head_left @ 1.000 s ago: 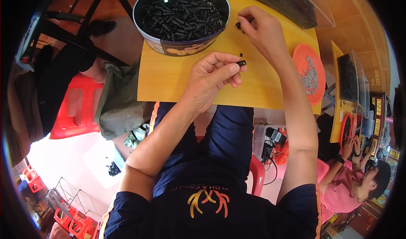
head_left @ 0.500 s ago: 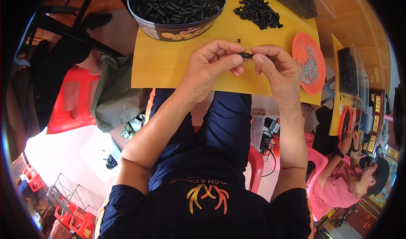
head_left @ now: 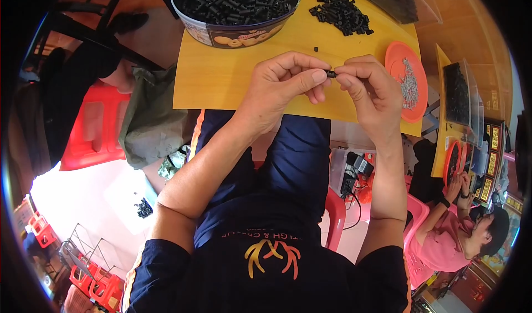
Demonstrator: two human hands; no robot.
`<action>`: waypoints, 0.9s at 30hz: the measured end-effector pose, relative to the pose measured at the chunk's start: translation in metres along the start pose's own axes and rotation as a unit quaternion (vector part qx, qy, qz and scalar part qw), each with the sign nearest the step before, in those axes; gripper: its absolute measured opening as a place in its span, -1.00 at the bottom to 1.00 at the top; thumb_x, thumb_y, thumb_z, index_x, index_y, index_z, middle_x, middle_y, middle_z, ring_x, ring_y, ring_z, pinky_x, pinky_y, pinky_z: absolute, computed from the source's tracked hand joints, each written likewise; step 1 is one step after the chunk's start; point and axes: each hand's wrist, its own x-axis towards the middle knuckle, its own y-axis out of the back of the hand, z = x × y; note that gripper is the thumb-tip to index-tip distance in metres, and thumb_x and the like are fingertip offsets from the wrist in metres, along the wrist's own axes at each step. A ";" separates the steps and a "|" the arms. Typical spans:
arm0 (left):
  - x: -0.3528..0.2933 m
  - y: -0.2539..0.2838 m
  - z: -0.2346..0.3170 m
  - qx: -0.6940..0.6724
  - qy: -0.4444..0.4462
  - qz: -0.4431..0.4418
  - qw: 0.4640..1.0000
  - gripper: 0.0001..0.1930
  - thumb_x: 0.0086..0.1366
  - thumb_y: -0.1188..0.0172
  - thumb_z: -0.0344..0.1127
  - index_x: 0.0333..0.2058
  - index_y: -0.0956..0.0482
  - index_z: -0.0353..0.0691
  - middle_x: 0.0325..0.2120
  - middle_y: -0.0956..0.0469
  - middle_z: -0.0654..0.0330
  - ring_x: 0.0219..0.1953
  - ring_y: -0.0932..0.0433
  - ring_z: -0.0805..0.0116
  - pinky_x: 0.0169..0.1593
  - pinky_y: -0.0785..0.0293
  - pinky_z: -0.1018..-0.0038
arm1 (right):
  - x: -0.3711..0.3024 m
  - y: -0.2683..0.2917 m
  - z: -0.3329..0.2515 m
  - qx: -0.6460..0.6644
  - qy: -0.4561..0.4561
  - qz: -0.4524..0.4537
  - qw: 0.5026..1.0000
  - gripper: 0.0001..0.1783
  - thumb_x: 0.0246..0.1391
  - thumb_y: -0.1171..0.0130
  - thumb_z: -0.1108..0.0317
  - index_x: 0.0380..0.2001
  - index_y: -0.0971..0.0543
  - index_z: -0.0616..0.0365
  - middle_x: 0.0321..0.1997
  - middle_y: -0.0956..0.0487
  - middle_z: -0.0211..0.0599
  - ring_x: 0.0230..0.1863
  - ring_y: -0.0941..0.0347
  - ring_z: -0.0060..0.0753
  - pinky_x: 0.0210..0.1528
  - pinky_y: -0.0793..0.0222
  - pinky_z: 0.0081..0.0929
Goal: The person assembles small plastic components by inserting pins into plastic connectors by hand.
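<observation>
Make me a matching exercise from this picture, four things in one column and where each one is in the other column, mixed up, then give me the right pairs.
Things:
1. round tin
2. orange plate
3. loose pile of black parts
4. small black part

Places:
A. pinched between the fingertips of the left hand and the right hand
B. at the right edge of the yellow table, holding small grey metal bits
C. at the far left of the table, full of black parts
D. lying straight on the tabletop, right of the tin

Pairs: 1-C, 2-B, 3-D, 4-A
</observation>
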 end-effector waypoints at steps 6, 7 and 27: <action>-0.002 0.003 0.003 -0.010 0.027 -0.019 0.999 -0.82 0.34 -0.23 -0.41 -0.15 -0.60 -0.39 -0.38 -0.63 0.13 -0.39 -0.60 0.42 -0.29 -0.55 0.52 | 0.007 0.004 -0.007 -0.161 0.187 -0.020 0.969 -0.76 -0.12 -0.39 0.58 -0.32 -0.60 0.27 -0.35 -0.55 -0.19 -0.42 -0.51 -0.27 -0.43 -0.43 -0.50; -0.002 0.004 0.002 -0.036 0.037 -0.031 0.998 -0.82 0.35 -0.22 -0.41 -0.15 -0.59 -0.38 -0.37 -0.63 0.12 -0.38 -0.61 0.41 -0.28 -0.55 0.52 | 0.008 0.004 -0.006 -0.154 0.213 -0.025 0.965 -0.75 -0.14 -0.40 0.60 -0.33 -0.59 0.28 -0.35 -0.55 -0.19 -0.43 -0.50 -0.27 -0.45 -0.43 -0.49; -0.003 -0.008 0.003 0.111 -0.034 -0.034 0.993 -0.84 0.30 -0.24 -0.51 -0.14 -0.59 -0.37 -0.38 -0.64 0.17 -0.34 -0.62 0.49 -0.21 -0.55 0.58 | -0.003 0.000 -0.015 -0.076 0.048 -0.007 0.996 -0.89 0.05 -0.29 0.55 -0.32 -0.58 0.26 -0.37 -0.59 -0.20 -0.38 -0.55 -0.40 -0.37 -0.46 -0.53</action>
